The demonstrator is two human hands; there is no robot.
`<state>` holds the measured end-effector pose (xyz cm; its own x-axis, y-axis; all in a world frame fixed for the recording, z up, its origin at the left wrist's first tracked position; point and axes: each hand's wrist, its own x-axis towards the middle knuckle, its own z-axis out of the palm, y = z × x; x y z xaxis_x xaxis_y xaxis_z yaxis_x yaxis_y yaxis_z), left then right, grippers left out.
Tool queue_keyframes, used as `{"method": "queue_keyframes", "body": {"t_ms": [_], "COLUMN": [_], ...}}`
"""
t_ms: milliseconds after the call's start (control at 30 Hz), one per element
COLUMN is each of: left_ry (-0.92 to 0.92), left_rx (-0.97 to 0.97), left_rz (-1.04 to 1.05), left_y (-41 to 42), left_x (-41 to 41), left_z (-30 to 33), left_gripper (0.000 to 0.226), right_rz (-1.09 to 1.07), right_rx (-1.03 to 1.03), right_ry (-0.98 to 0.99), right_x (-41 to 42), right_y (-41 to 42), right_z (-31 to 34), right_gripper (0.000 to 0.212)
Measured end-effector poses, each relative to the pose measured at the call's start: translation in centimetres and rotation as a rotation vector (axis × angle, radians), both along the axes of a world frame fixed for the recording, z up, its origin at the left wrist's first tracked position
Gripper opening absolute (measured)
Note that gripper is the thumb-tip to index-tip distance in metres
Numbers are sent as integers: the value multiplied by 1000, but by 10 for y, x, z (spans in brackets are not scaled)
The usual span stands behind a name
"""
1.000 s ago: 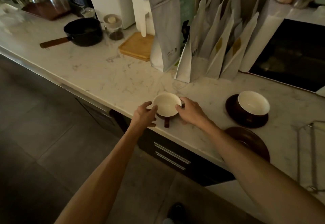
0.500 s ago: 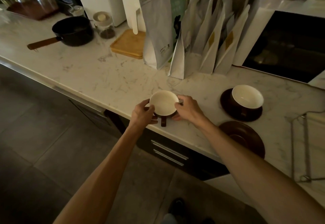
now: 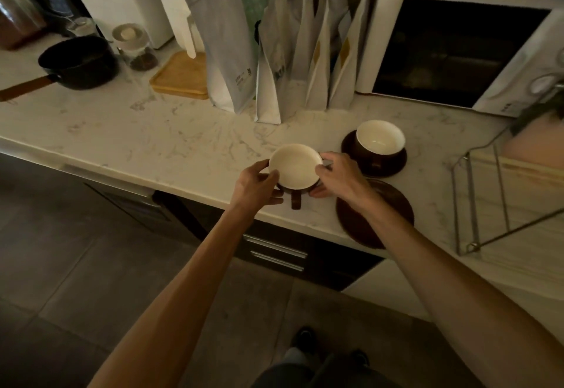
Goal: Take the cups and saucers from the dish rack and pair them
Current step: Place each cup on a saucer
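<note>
**Cup held between two hands at the counter's front edge**

A brown cup (image 3: 295, 171) with a cream interior stands upright near the front edge of the marble counter (image 3: 171, 140), its handle pointing toward the viewer. Whether its base touches the counter cannot be told. The left hand (image 3: 254, 185) grips the cup's left side, thumb on the rim and fingers curled beneath the wall. The right hand (image 3: 338, 177) grips the opposite side, thumb at the rim and fingers wrapped low around the body. The cup thus lies directly between the two hands, clasped from both sides.

Just right of the right hand, and partly hidden under its wrist, an empty brown saucer (image 3: 384, 204) lies flat at the counter's edge. Behind that saucer, a second cup (image 3: 380, 140) sits on its own saucer (image 3: 393, 163), forming a completed pair.

Farther right stands a wire dish rack (image 3: 476, 198). Along the back of the counter, from right to left: a microwave oven (image 3: 457, 52), a row of upright pouches (image 3: 305, 52), a wooden board (image 3: 180, 78), a lidded glass jar (image 3: 137, 49) and a dark saucepan (image 3: 77, 64) with a wooden handle.
</note>
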<state>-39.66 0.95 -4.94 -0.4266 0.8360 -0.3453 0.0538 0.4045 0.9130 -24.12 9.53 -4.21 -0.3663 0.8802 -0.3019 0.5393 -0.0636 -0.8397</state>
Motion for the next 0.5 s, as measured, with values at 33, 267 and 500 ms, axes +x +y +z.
{"method": "queue_keyframes", "body": {"t_ms": [33, 267, 500], "left_ry": [-4, -40, -39], "left_rx": [3, 19, -8], "left_rz": [-15, -161, -260], "left_y": [1, 6, 8], "left_x": [7, 58, 101], "left_z": [1, 7, 2], "left_gripper": [48, 47, 46], "right_rz": [-16, -112, -199], "right_rx": [0, 21, 27], "right_ry": [4, 20, -17], "right_x": [9, 73, 121], "right_y": [-1, -11, -23], "right_z": [1, 9, 5], "right_gripper": [43, 38, 38]}}
